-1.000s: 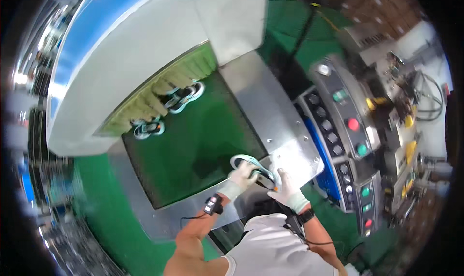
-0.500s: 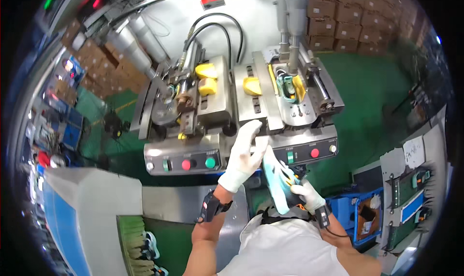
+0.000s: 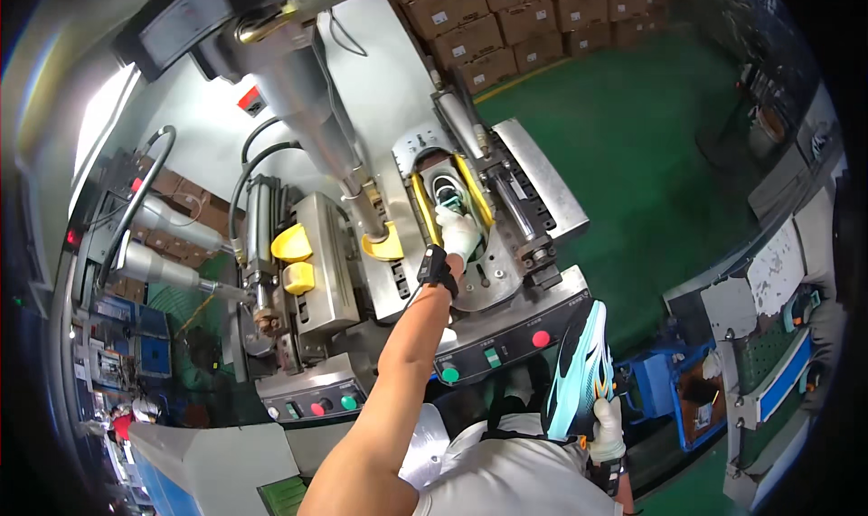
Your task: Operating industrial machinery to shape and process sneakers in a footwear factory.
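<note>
My left hand (image 3: 458,234), in a white glove, reaches into the right-hand press station and is closed on a sports shoe (image 3: 447,190). That shoe sits between two yellow pads (image 3: 425,208) on the metal bed; my hand covers its nearer part. Close to my body on the right, my right hand (image 3: 608,433), also gloved, grips another sports shoe (image 3: 583,371) by its lower end. This one is teal, white and black with orange touches, held roughly upright with its other end pointing away from me.
A thick metal cylinder (image 3: 303,109) slants over the machine's middle. Yellow blocks (image 3: 294,258) sit on the left station. Control panels with buttons (image 3: 541,339) line the front. Boxes (image 3: 506,28) are stacked behind; a blue bin (image 3: 696,398) and a shoe rack (image 3: 768,371) stand right.
My left hand has moved from above the front panel forward into the right-hand station, onto the shoe there. My right hand has carried its shoe rightward. The view has turned and come closer.
</note>
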`<state>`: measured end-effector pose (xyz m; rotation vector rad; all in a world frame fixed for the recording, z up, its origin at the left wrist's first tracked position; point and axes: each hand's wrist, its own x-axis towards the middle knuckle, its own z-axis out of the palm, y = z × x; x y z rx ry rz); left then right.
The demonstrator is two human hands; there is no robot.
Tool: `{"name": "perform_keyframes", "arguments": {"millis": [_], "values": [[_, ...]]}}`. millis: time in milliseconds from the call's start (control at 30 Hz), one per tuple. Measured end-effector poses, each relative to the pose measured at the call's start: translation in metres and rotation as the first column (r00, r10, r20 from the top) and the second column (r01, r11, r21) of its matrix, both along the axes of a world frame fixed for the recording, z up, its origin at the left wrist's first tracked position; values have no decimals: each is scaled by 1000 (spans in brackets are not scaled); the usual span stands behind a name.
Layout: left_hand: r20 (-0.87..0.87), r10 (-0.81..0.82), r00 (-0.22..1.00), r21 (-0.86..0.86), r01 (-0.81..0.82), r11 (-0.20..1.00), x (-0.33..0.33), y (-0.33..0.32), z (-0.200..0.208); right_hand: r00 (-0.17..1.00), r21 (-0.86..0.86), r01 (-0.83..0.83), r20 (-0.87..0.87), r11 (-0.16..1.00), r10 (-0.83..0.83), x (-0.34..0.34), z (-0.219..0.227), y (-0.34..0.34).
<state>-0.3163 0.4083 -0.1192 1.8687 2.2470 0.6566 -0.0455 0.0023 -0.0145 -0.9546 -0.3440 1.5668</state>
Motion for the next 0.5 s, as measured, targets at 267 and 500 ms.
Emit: {"name": "perform_keyframes", "arguments": {"millis": [267,500], "values": [[767,-48,640,-119,215,969,-36,-41,120,975,28,-20,222,999,14,-7,12,53],[860,-12,510,-66,136,989,-101,-261,169,916,164,-281,339,945,214,-63,52,223]]}}
